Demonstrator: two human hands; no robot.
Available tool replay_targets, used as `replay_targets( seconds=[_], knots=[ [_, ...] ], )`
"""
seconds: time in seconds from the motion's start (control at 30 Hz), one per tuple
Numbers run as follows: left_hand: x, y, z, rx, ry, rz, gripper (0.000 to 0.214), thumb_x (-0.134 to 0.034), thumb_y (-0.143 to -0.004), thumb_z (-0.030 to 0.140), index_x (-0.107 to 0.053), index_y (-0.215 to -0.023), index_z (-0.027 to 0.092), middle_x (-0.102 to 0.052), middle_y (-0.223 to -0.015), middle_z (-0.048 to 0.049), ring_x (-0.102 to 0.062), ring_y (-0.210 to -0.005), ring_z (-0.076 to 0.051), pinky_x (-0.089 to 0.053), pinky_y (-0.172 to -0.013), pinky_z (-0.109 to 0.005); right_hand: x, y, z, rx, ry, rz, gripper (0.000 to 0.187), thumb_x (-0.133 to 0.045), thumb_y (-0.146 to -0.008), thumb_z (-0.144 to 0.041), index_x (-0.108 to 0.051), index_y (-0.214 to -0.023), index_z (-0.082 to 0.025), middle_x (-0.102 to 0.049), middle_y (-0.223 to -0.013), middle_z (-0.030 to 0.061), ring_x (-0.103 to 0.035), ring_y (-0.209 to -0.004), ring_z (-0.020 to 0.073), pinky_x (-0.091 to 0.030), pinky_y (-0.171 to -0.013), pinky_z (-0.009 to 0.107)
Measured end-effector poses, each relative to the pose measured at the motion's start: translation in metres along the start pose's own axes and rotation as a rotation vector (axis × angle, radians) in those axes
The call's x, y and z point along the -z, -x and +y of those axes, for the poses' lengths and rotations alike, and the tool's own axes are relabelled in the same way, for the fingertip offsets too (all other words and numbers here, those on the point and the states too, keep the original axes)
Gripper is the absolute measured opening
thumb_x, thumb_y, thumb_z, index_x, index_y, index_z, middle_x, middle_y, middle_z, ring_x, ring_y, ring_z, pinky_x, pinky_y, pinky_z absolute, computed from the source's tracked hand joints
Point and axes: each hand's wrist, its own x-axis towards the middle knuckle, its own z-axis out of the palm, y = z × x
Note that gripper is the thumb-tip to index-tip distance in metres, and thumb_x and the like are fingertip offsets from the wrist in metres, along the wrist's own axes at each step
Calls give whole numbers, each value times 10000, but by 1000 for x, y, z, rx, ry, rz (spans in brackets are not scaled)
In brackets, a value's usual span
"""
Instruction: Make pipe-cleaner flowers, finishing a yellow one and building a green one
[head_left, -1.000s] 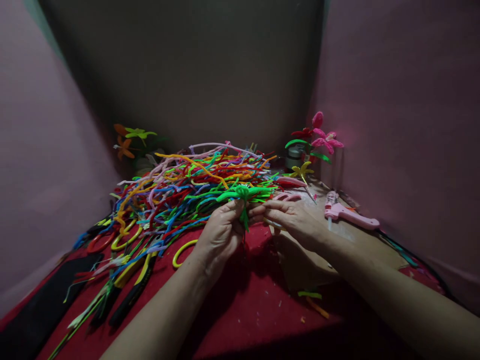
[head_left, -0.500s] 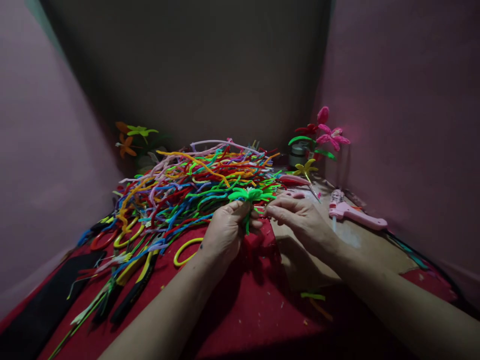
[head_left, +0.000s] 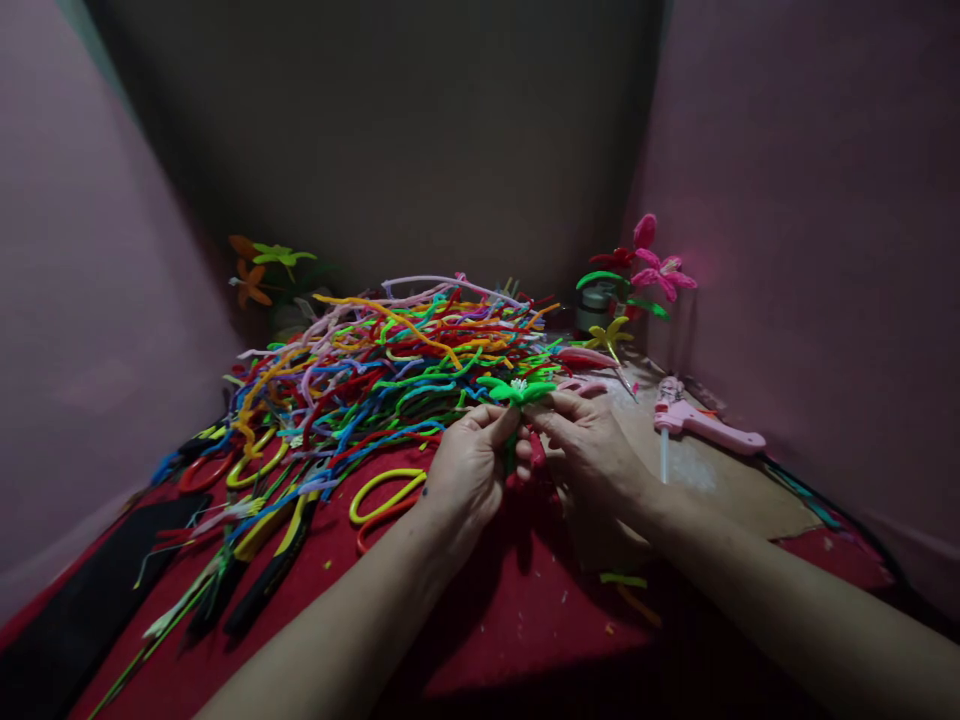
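Observation:
A green pipe-cleaner flower [head_left: 536, 391] with pale stamens at its centre stands upright between my hands. My left hand [head_left: 465, 465] is closed around its base, thumb and forefinger pinching just under the petals. Part of a green stem shows below these fingers. My right hand [head_left: 600, 455] is closed too, its thumb and forefinger pressed on the flower's right side near the base. Those fingers hide the exact spot they grip. Right behind the flower lies a big heap of coloured pipe cleaners [head_left: 390, 350].
A pink glue gun [head_left: 709, 427] rests on cardboard [head_left: 757, 495] at the right. Yellow-and-black pliers [head_left: 274, 575] and yellow scissor-like handles [head_left: 375, 487] lie on the red cloth [head_left: 517, 620] at the left. Finished pink flowers [head_left: 664, 272] and orange flowers [head_left: 253, 287] stand at the back.
The green flower and my left hand have shifted slightly right. My right hand has moved in from beside the flower and now touches it near the base.

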Motion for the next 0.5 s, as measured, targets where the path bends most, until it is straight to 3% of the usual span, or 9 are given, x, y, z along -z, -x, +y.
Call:
replay_targets(
  seconds=[0.23,0.5],
  knots=[
    [0,-4,-3,70,61,14,136,-652,-708,144,-518,-693,122,-566,-536,10,-506,-392,-79,-399,-323,-165,9,-7,9,74,-11,48,206,-677,-656,-351,-598,-696,-165,-564,-639,-23,-519,-562,100,-440,-544,255],
    [-3,-1,-6,-58,-57,-6,230,-737,-607,216,-529,-633,121,-578,-501,7,-489,-363,-81,-399,-339,-185,9,-6,9,31,-2,48,295,-682,-631,-434,-547,-686,-177,-541,-590,-33,-500,-444,114,-409,-421,263]
  ],
)
